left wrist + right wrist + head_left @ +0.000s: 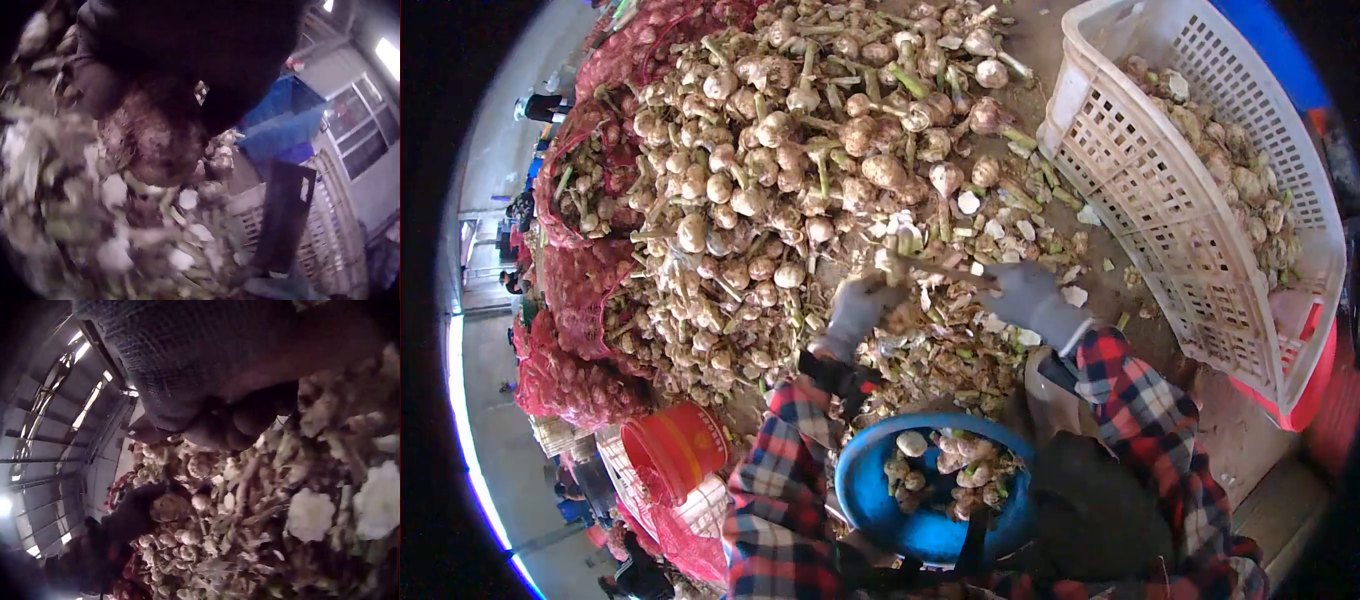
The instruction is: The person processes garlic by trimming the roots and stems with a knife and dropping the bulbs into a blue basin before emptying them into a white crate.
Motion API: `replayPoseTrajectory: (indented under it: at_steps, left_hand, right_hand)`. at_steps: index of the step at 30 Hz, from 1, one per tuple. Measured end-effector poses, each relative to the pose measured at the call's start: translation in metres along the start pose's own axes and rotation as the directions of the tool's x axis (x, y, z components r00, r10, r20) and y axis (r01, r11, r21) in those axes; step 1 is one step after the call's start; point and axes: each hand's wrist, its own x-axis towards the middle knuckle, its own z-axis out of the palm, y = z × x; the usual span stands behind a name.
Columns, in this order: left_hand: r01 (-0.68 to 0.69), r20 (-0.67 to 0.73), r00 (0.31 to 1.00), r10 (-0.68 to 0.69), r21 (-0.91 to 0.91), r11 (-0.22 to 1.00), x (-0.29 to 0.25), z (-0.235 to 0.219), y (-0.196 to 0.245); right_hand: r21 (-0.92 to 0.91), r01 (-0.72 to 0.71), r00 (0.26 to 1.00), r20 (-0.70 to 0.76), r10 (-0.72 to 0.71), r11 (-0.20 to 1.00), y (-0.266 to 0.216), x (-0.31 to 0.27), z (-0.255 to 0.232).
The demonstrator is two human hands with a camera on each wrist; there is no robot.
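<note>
One garlic bulb [156,140], left of centre in the left wrist view, is gripped by the left hand [862,312]; the right hand [1032,302] clasps a blade [282,215]. The bulb looks light, firm, papery: best held round its belly.

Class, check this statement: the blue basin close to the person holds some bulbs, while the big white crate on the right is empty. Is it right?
Not quite: the crate is not empty. The head view shows a heap of garlic inside it. The rest stands: the blue basin holds some bulbs.
</note>
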Motion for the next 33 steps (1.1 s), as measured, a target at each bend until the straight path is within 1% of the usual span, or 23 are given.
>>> replayPoseTrajectory:
  at_steps: [1, 2, 3, 6, 7, 8, 9, 11, 12, 13, 14, 15, 16, 18, 21, 22, 23, 25, 27, 29, 31, 32, 33]
  left_hand:
    - [-0.126, 0.012, 0.992, 0.126, 0.007, 0.992, -0.008, 0.015, -0.006]
    - [0.076, 0.013, 0.997, -0.075, -0.176, 0.981, -0.022, 0.026, 0.009]
    - [-0.064, -0.043, 0.997, 0.058, -0.141, 0.988, -0.029, 0.036, 0.014]
    - [-0.02, 0.021, 1.0, 0.023, -0.092, 0.996, -0.049, 0.033, 0.034]
    - [-0.041, -0.019, 0.999, 0.037, -0.328, 0.944, -0.051, 0.03, 0.029]
    - [-0.065, -0.056, 0.998, 0.042, -0.538, 0.84, -0.051, 0.027, 0.023]
    - [-0.065, -0.059, 0.997, 0.039, -0.539, 0.84, -0.047, 0.026, 0.015]
    - [-0.005, -0.019, 0.999, -0.032, -0.921, 0.39, -0.049, 0.034, -0.006]
    - [-0.409, -0.331, 0.887, 0.321, -0.242, 0.88, -0.066, 0.046, 0.014]
    - [-0.322, -0.378, 0.91, 0.171, -0.385, 0.865, -0.054, 0.057, -0.011]
    - [-0.195, -0.219, 0.976, 0.009, -0.85, 0.489, -0.035, 0.061, -0.034]
    - [0.005, 0.007, 0.999, -0.035, -0.998, -0.067, -0.022, 0.064, -0.052]
    - [0.027, 0.031, 0.999, -0.033, -0.995, -0.097, -0.021, 0.07, -0.053]
    - [-0.022, -0.023, 0.999, -0.027, -0.999, 0.04, -0.026, 0.075, -0.049]
    - [-0.109, -0.119, 0.993, -0.015, -0.946, 0.304, -0.031, 0.08, -0.045]
    - [-0.134, -0.15, 0.989, -0.009, -0.905, 0.404, -0.032, 0.083, -0.045]
    - [-0.156, -0.181, 0.983, 0.001, -0.842, 0.516, -0.033, 0.086, -0.044]
    - [-0.198, -0.248, 0.968, 0.049, -0.624, 0.756, -0.035, 0.091, -0.045]
    - [-0.231, -0.301, 0.938, 0.169, -0.185, 0.955, -0.035, 0.095, -0.049]
    - [-0.228, -0.261, 0.907, 0.33, 0.354, 0.907, -0.04, 0.098, -0.052]
    - [-0.223, -0.181, 0.901, 0.394, 0.585, 0.78, -0.047, 0.097, -0.049]
    - [-0.338, -0.318, 0.883, 0.345, 0.08, 0.938, -0.052, 0.098, -0.033]
    - [-0.341, -0.315, 0.883, 0.348, 0.078, 0.937, -0.053, 0.1, -0.031]
  right_hand:
    - [-0.01, 0.135, 0.987, -0.087, -0.136, 0.991, -0.01, -0.002, 0.001]
    - [-0.03, 0.266, 0.948, -0.171, -0.267, 0.964, -0.014, -0.003, 0.003]
    - [-0.027, 0.262, 0.951, -0.161, -0.263, 0.965, -0.012, -0.004, 0.006]
    - [0.006, 0.119, 0.986, 0.118, -0.119, 0.993, 0.011, 0.009, 0.01]
    - [0.0, 0.122, 0.985, 0.119, -0.121, 0.993, 0.03, 0.01, 0.017]
    - [0.024, -0.074, 0.997, 0.028, 0.074, 0.997, 0.049, 0.01, 0.025]
    - [0.059, -0.261, 0.963, -0.054, 0.264, 0.963, 0.054, 0.008, 0.026]
    - [0.033, -0.201, 0.972, -0.114, 0.203, 0.979, 0.056, 0.002, 0.032]
    - [0.001, -0.137, 0.974, -0.184, 0.135, 0.991, 0.053, -0.006, 0.033]
    - [-0.002, -0.141, 0.976, -0.166, 0.138, 0.99, 0.045, -0.011, 0.037]
    - [-0.037, 0.004, 0.99, -0.14, -0.009, 0.999, 0.032, -0.015, 0.039]
    - [-0.065, 0.149, 0.982, -0.111, -0.155, 0.987, 0.02, -0.017, 0.04]
    - [-0.065, 0.146, 0.983, -0.106, -0.153, 0.987, 0.01, -0.02, 0.041]
    - [-0.136, 0.472, 0.851, -0.188, -0.49, 0.871, -0.004, -0.024, 0.043]
    - [-0.169, 0.522, 0.786, -0.286, -0.548, 0.836, -0.02, -0.032, 0.038]
    - [-0.173, 0.47, 0.849, -0.179, -0.497, 0.865, -0.024, -0.03, 0.034]
    - [-0.171, 0.47, 0.849, -0.179, -0.497, 0.866, -0.025, -0.028, 0.034]
    - [-0.173, 0.45, 0.871, -0.133, -0.473, 0.876, -0.025, -0.025, 0.035]
    - [-0.167, 0.44, 0.873, -0.152, -0.464, 0.882, -0.024, -0.024, 0.037]
    - [-0.16, 0.426, 0.877, -0.166, -0.45, 0.89, -0.02, -0.022, 0.041]
    - [-0.188, 0.413, 0.877, -0.183, -0.445, 0.891, -0.015, -0.017, 0.044]
    - [-0.19, 0.411, 0.877, -0.185, -0.443, 0.892, -0.013, -0.017, 0.043]
    - [-0.17, 0.434, 0.853, -0.237, -0.464, 0.885, -0.011, -0.017, 0.042]
